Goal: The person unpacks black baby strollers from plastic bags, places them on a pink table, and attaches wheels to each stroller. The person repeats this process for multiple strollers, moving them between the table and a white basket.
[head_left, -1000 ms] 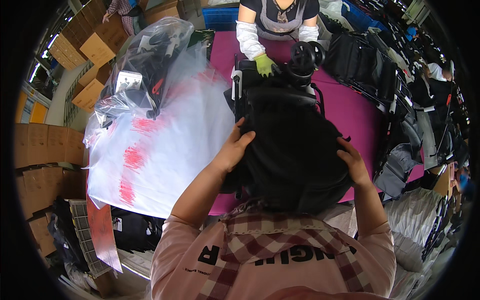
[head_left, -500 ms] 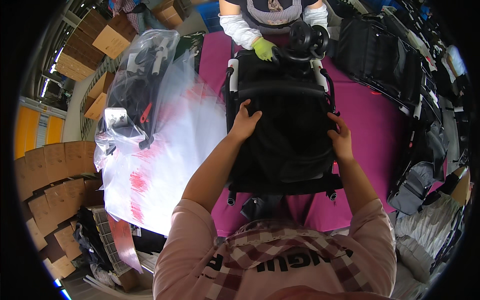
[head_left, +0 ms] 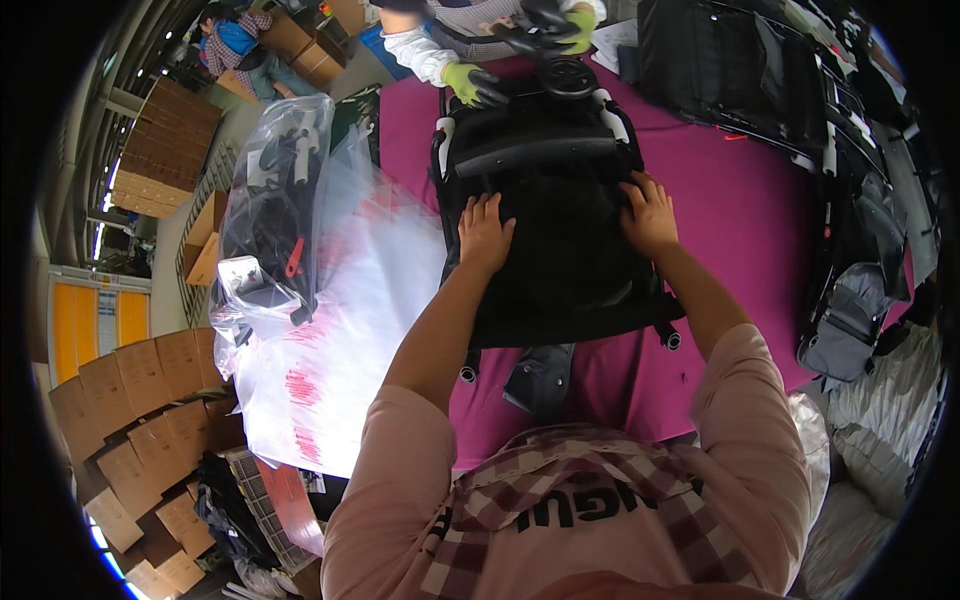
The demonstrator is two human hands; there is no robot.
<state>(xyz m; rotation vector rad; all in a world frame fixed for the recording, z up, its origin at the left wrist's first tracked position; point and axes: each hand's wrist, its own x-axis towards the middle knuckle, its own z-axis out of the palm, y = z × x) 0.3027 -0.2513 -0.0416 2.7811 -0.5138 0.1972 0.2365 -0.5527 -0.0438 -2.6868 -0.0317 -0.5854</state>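
A black folded stroller [head_left: 560, 235] lies on the magenta table cover [head_left: 735, 230] in front of me, with white joints on its frame tubes. My left hand [head_left: 487, 234] rests on the left part of its black fabric, fingers stretched forward. On the right edge lies my right hand [head_left: 652, 215], its fingers extended over the fabric and side. Across the table, a co-worker's gloved hand [head_left: 474, 85] lies at the stroller's far end beside a black wheel [head_left: 566, 77]. The co-worker's other gloved hand [head_left: 580, 32] is at a dark part near the wheel.
Left of the stroller, a plastic-bagged stroller frame [head_left: 275, 200] lies on white sheets [head_left: 385, 280]. More black folded strollers [head_left: 735, 75] line the right side. A dark grey fabric piece [head_left: 540, 380] hangs at the near edge. Cardboard boxes [head_left: 150, 380] stand at left; another person is far back.
My hands have gone from the stroller's sides to lying flatter on its fabric. The co-worker's gloved hand has shifted left and the wheels have moved. My view has shifted slightly.
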